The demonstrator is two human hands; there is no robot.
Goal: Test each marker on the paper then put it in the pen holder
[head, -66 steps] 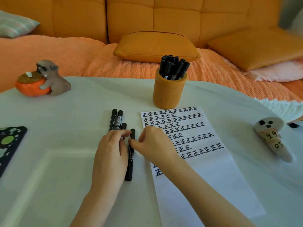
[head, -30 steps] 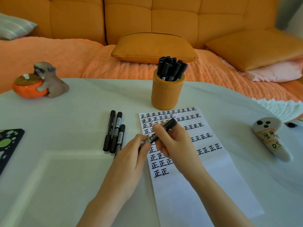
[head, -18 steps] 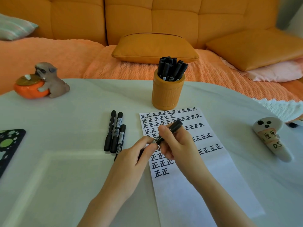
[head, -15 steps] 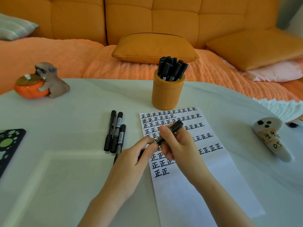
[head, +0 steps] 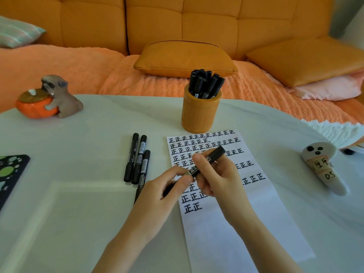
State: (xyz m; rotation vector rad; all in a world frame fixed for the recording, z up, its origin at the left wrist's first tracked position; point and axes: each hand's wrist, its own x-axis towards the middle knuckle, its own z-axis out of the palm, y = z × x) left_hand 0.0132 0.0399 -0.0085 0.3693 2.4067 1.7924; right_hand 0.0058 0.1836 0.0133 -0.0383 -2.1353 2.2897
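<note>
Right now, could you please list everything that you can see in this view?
held marker: one, black, in both hands over the paper
loose markers: three, black, left of the paper
pen holder: one, orange, behind the paper, holding black markers
paper: one, white, black characters
table: one, white
dog figurine: one, grey, far left
ghost figure: one, white, right side
patterned pad: one, black-green, left edge
sofa: one, orange, behind table
left hand: one, grips marker's near end
right hand: one, grips its barrel
</note>
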